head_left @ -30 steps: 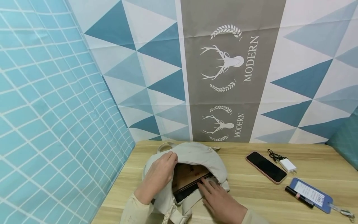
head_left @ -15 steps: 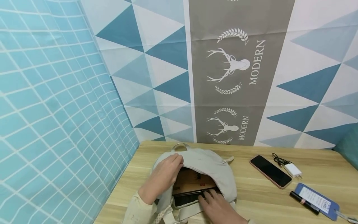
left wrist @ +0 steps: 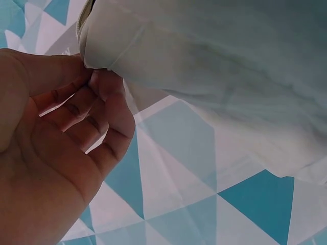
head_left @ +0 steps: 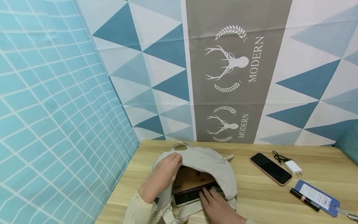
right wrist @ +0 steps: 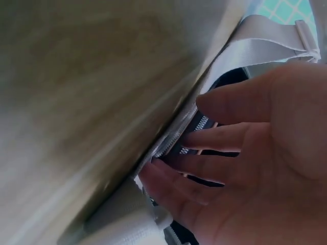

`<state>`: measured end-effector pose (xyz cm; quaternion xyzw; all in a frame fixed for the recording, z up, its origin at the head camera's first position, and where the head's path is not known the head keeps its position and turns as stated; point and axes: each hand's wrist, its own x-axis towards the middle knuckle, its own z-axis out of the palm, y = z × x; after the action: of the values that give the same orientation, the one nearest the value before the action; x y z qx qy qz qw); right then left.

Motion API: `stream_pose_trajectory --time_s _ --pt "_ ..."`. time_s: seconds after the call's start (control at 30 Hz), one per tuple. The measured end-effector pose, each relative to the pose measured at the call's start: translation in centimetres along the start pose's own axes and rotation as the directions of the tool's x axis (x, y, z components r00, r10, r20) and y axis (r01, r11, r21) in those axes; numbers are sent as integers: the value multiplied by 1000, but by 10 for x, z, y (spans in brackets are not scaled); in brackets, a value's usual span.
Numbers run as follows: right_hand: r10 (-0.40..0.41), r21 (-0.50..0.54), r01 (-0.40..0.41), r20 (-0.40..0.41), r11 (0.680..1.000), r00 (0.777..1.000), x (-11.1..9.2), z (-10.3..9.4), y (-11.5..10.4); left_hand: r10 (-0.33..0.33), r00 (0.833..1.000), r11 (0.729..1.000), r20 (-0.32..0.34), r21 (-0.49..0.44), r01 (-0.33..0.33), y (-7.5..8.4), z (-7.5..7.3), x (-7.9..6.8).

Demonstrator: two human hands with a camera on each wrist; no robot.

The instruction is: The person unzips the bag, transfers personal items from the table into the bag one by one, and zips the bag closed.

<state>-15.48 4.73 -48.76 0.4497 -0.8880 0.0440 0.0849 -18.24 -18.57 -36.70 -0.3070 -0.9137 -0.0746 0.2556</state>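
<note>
A light beige backpack (head_left: 207, 158) lies on the table with its zipped mouth facing the person. My left hand (head_left: 165, 172) pinches the upper edge of the mouth between thumb and fingertips and holds it up; the left wrist view shows this fabric edge (left wrist: 102, 56) close. Inside the bag are a flat brown thing (head_left: 185, 180) and, below it, a black zipped thing (head_left: 185, 197). My right hand (head_left: 219, 207) reaches in at the lower right, fingers extended against the black thing and the bag's lower zip edge. What lies deeper in the bag is hidden.
To the right on the wooden table (head_left: 257, 205) lie a phone (head_left: 270, 169), a white charger (head_left: 293, 167) with a black cable (head_left: 279, 158), a blue card holder (head_left: 321, 199) and a black marker (head_left: 305, 199) across it. A strap (right wrist: 265, 46) hangs at the bag's front.
The backpack has shifted slightly right on the table, with both hands staying at its mouth. The head view has moved a little. Phone, charger, card holder and marker lie as before.
</note>
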Motion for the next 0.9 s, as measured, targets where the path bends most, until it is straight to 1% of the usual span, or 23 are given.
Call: stream_pose_trajectory --time_s 0.1,0.17,0.23,0.3,0.4,0.43,0.5,0.57,0.67,0.77,0.87,0.9 --pt "-28 11 28 -1 1000 1000 -3 -2 2 -5 1000 1000 10 -5 6 1 1 0" --pt "-61 -1 61 -40 998 997 -6 -3 3 -11 1000 1000 15 -3 11 2 2 0" --pt "-88 -27 86 -102 996 991 -10 -5 3 -14 1000 1000 18 -5 14 2 3 0" --pt "-119 -73 108 -177 991 977 -13 -7 2 -16 1000 1000 17 -4 16 3 3 0" --pt "-155 -146 118 -274 982 949 -19 -12 1 -13 1000 1000 17 -7 13 3 4 0" --pt "-167 -160 124 -293 979 941 -21 -14 1 -12 1000 1000 18 -5 12 4 5 0" --pt "-181 -173 134 -293 976 939 -26 -21 2 -10 1000 1000 22 -5 10 4 5 0" --pt "-175 -157 138 -258 978 950 -30 -29 5 -13 1000 1000 24 3 13 4 5 -1" --pt "-137 -111 117 -201 987 970 -37 -43 10 -19 1000 1000 24 11 19 3 4 -1" --pt "-73 -83 57 -197 995 978 -46 -55 14 -29 999 999 23 20 29 2 4 -1" --pt "-13 -88 -7 -231 996 973 -57 -64 17 -33 999 999 25 24 32 1 4 0" --pt "8 -89 -30 -229 996 973 -61 -67 17 -32 999 999 25 24 31 1 5 0"
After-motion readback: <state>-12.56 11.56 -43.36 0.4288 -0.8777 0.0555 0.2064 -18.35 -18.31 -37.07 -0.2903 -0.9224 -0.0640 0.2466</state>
